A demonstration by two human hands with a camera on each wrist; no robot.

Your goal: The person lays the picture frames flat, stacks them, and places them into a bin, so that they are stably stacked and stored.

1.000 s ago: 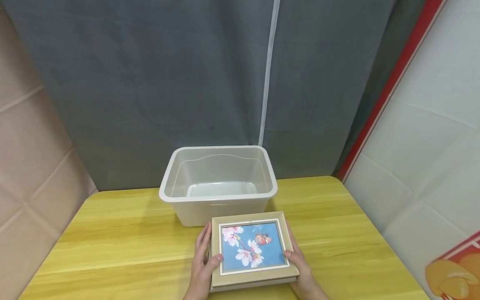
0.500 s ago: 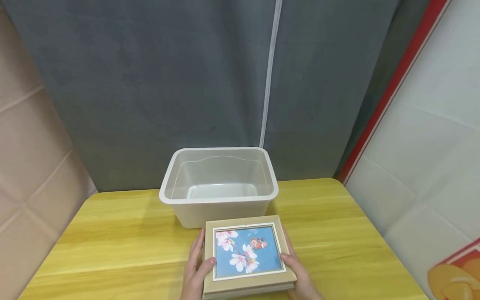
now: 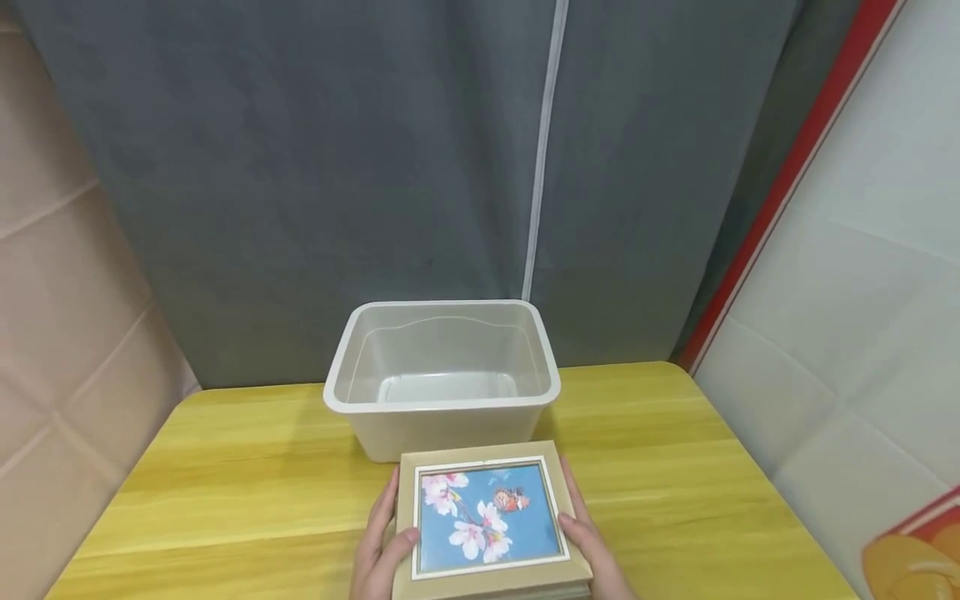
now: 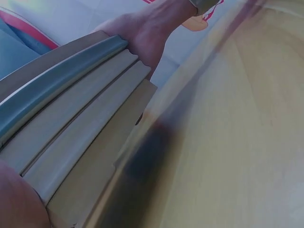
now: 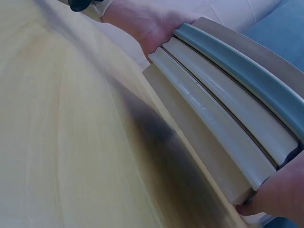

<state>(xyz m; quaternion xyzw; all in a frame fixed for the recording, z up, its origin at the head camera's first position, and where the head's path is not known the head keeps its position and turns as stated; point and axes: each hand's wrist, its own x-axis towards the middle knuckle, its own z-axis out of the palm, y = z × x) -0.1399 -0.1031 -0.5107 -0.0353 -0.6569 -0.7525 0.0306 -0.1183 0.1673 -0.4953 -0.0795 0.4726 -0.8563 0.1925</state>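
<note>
Both hands hold a stack of picture frames (image 3: 483, 521) at the near edge of the table. The uppermost one has a beige border and shows pink-white blossoms and a butterfly on blue. My left hand (image 3: 382, 546) grips the stack's left side, thumb on the top border. On the opposite side my right hand (image 3: 592, 542) grips it likewise. Seen edge-on in the left wrist view, the stacked frames (image 4: 80, 109) show several layers, one of them blue-grey. The right wrist view shows the same layers (image 5: 218, 104) close over the tabletop, with a dark shadow beneath.
A light grey plastic bin (image 3: 450, 429) with no contents in view stands just behind the stack, at the back of the yellow wood-grain table (image 3: 225, 492). A grey curtain (image 3: 337, 167) hangs behind the table, and pale covered walls flank it.
The stack and both hands have shifted toward me and slightly left, away from the bin. The grip is the same, and the whole view has drifted slightly.
</note>
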